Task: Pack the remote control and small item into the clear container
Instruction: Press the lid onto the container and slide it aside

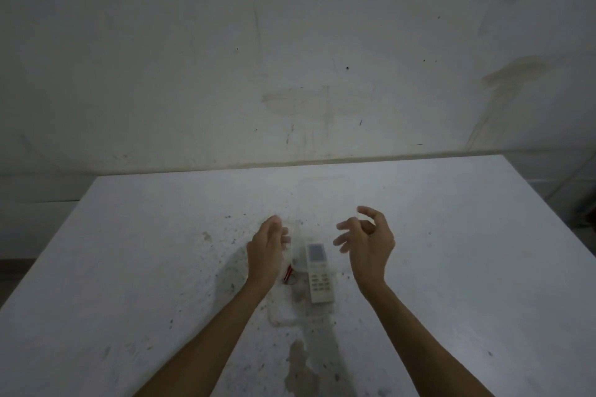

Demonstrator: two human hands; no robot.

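Observation:
A white remote control (pixel 318 272) with a grey screen lies lengthwise inside a clear container (pixel 283 316) on the white table (pixel 129 267). A small red item (pixel 288 274) lies to the left of the remote, partly hidden by my left hand. My left hand (pixel 267 248) hovers at the container's left side, fingers loosely apart, holding nothing. My right hand (pixel 367 240) floats to the right of the remote, fingers spread and curled, empty. The container's walls are faint and hard to trace.
The table is speckled with dark spots and has a stain (pixel 300 371) near its front. A stained white wall (pixel 290 58) rises right behind the table's far edge. The table's left edge runs diagonally at the left.

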